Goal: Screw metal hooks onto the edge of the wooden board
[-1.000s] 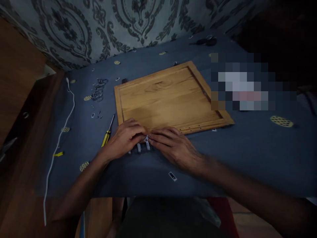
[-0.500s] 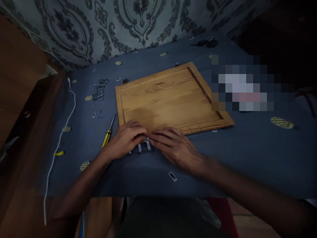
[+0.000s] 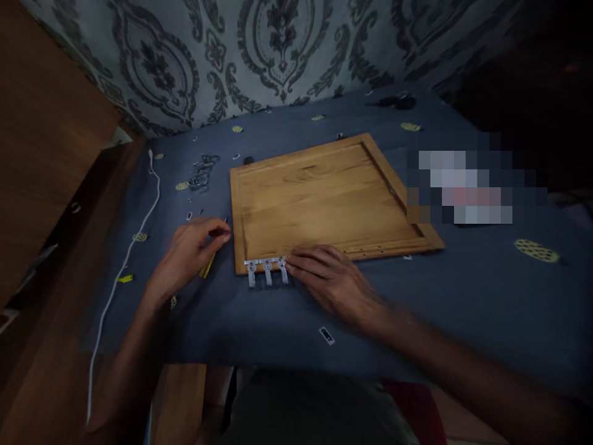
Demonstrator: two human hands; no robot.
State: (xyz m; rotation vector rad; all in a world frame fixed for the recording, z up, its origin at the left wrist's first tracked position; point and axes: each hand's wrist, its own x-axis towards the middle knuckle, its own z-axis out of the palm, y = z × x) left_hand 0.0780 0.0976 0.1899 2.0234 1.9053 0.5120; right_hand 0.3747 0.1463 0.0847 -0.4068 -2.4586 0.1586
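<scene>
A framed wooden panel [image 3: 324,198] lies flat on a blue cloth [image 3: 463,290]. A silver metal hinge bracket [image 3: 267,269] with three tabs sits at the panel's near left corner. My right hand [image 3: 331,279] rests on the panel's near edge, its fingertips pressed against the bracket's right end. My left hand [image 3: 192,250] hovers left of the panel over a yellow-handled screwdriver [image 3: 207,267], thumb and fingers curled in a pinch. What it pinches, if anything, is too small to see.
A pile of metal hardware [image 3: 201,174] and small screws lies at the back left. A white cable [image 3: 134,247] runs down the cloth's left side beside wooden furniture [image 3: 46,142]. A small label [image 3: 327,335] lies near the front edge. Dark tools [image 3: 393,101] sit by the patterned wall.
My left hand has left the bracket and moved left to above the screwdriver. The bracket now shows uncovered at the panel's corner. My right hand stays on it. The camera tilted slightly.
</scene>
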